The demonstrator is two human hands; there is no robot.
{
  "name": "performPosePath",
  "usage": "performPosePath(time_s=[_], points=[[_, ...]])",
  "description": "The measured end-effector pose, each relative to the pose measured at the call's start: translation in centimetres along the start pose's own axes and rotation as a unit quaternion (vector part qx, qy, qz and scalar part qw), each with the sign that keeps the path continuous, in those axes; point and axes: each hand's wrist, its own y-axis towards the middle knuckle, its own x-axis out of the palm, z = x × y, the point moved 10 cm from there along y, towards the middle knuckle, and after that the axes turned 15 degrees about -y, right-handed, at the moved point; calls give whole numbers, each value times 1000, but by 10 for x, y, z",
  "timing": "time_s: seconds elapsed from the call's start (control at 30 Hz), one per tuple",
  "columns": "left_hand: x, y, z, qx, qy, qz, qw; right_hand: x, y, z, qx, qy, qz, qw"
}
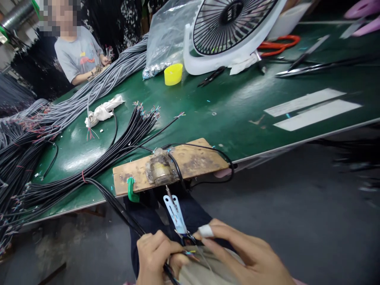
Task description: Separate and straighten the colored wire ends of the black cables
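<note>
My left hand (157,253) is closed around a black cable (130,221) near its end, where thin coloured wires (190,253) stick out past the thumb. Close by, my right hand (237,245) has its thumb and fingers drawn together, with white tape (206,231) on one fingertip. What lies between those fingers is too small to make out; a thin strand hangs below them. Just beyond both hands, a light blue clip (175,213) points up toward a metal-tipped rod (168,190) at the board. A small dark shiny piece sits at the clip's near end.
A wooden board (196,156) with a worn metal block (161,168) and a green clamp (132,190) lies at the table edge. Black cables (118,148) and grey cables (118,65) cover the left. A fan (204,65), yellow ring (173,74) and scissors (314,69) stand behind. A person (78,55) sits opposite.
</note>
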Motion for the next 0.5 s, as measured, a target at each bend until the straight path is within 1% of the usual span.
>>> performPosePath(time_s=[0.03,0.1,0.2,0.27,0.33,0.4,0.5], points=[[0,0,0,-1,-3,-2,1000,8,1,0,-10,38,-33,999],[-1,0,-2,-5,-10,-10,1000,20,3,-7,-46,91,-76,992],[1,0,1,10,-21,-42,999,30,7,-19,-87,124,-112,982],[0,0,1,8,-30,-45,999,34,10,-23,-102,144,-133,975],[-3,-1,-1,-10,-40,-30,999,31,14,-26,-123,162,-127,971],[-6,-2,-3,-22,-51,-16,998,25,16,-31,-154,176,-105,967],[-8,-2,-1,1,-65,-13,998,22,13,-40,-202,178,-94,958]])
